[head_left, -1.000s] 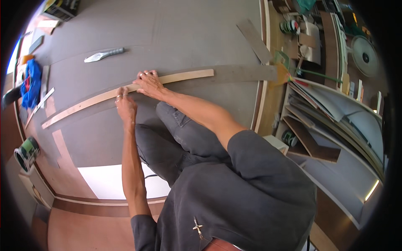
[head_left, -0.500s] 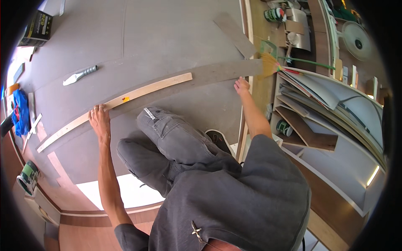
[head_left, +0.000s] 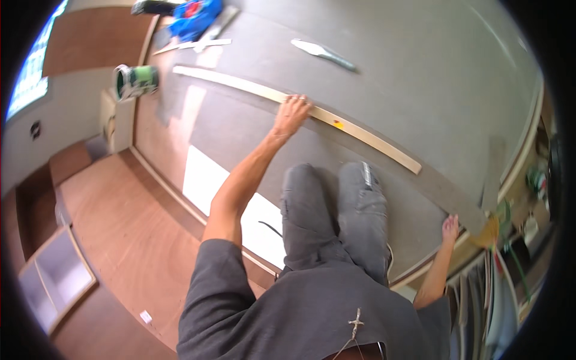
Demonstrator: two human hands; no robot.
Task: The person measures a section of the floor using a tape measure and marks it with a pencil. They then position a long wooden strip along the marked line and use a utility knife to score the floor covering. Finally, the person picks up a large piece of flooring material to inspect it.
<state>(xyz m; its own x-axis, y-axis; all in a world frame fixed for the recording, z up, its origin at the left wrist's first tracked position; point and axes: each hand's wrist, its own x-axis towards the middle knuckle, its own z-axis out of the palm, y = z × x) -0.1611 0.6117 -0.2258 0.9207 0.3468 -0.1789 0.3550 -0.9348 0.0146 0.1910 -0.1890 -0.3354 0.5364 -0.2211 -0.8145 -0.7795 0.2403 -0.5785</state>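
Note:
A long pale wooden strip (head_left: 372,143), with a small yellow-and-red mark on it, lies along a grey strip of sheet (head_left: 441,187) on the grey surface. My left hand (head_left: 293,113) is closed over the wooden strip to the left of that mark, with its fingers across the wood. At the right, my right hand (head_left: 450,228) is closed at the near edge of the grey strip, close to its right end. Its fingers are small and partly blurred. Beyond the wooden strip lies a tool with a pale pointed blade and a grey handle (head_left: 327,55).
A green-and-white bucket (head_left: 144,81) lies at the left beside a wooden box. Farther back are a blue bag (head_left: 195,21) and crossed strips (head_left: 207,43). A yellow-bristled broom (head_left: 487,231) and upright sheets (head_left: 480,300) are at the right. My knees are just behind the strips.
My view has turned to the left, so everything has swung across the picture. Both hands keep about the same places on the strips.

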